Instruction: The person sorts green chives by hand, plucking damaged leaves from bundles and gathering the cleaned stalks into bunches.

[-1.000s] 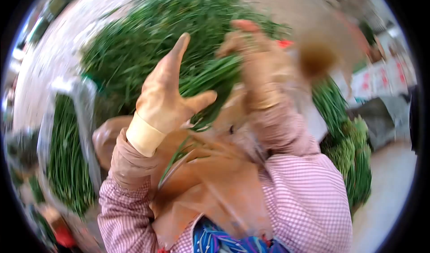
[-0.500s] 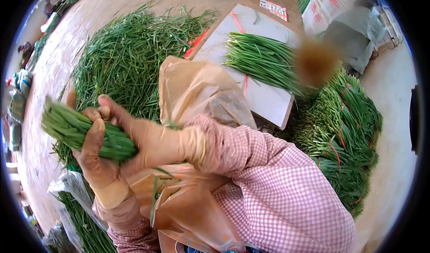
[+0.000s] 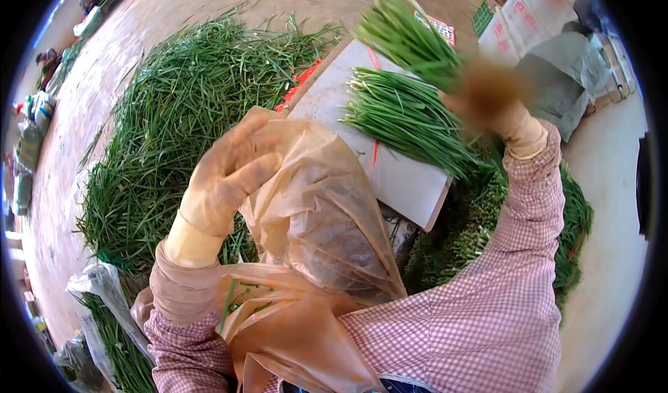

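My right hand (image 3: 490,111), gloved, grips a bunch of green stalks (image 3: 410,38), held above the right side of a pale board; a brown blur hides part of the fingers. Beneath it, another bundle of stalks (image 3: 414,118) lies on the board (image 3: 407,191), across a red tie. My left hand (image 3: 233,174), also gloved and blurred by motion, has its fingers apart and holds nothing. It is over the edge of a large loose green heap (image 3: 167,128), beside the brown plastic sheet (image 3: 320,212) on my lap.
Tied green bundles (image 3: 570,233) are stacked at the right. A plastic bag of stalks (image 3: 118,337) stands at the lower left. White boxes with red print (image 3: 518,20) and a grey sheet (image 3: 563,80) are at the upper right. People and sacks (image 3: 31,139) show at the far left.
The bunch has moved from the left, where both hands held it, to the upper right in my right hand. My left hand has let go and moved right and up.
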A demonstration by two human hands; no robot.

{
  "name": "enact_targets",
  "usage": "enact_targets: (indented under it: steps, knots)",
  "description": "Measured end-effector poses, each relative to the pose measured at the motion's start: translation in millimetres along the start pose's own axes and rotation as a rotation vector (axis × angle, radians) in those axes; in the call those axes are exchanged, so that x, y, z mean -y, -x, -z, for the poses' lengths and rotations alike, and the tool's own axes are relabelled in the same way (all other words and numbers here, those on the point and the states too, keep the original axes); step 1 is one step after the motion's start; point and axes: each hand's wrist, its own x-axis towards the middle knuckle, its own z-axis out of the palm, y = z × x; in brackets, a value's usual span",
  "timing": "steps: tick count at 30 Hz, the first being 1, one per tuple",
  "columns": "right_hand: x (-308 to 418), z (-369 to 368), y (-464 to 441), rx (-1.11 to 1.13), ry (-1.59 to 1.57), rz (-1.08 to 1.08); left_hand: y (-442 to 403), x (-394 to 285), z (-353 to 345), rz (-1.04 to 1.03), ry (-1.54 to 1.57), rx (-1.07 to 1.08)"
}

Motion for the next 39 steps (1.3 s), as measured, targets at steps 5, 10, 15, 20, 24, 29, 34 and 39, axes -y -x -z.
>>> enact_targets:
  steps: [5,10,15,20,24,29,34,39]
  knots:
    - [-72,-73,-8,0.200,0.529,-0.114,23,50,29,0.186,0.011,-0.134]
    - [-103,-102,-6,0.237,0.549,-0.214,55,62,48,0.269,0.093,-0.214]
    - [-57,-75,-2,0.274,0.609,-0.212,76,97,68,0.307,0.166,-0.331]
    - [-25,-101,10,-0.106,0.706,-0.082,83,106,65,0.327,0.152,-0.387]
    - [-51,-177,5,-0.170,0.551,-0.209,86,116,65,0.332,0.132,-0.397]
    - [-43,-173,-5,-0.148,0.496,-0.282,103,111,64,0.285,0.104,-0.361]
    - [46,-182,-20,-0.441,0.497,0.124,162,90,45,0.138,0.166,-0.556]
    - [180,-181,-12,0.159,-0.407,0.533,239,91,33,0.011,0.121,-0.649]
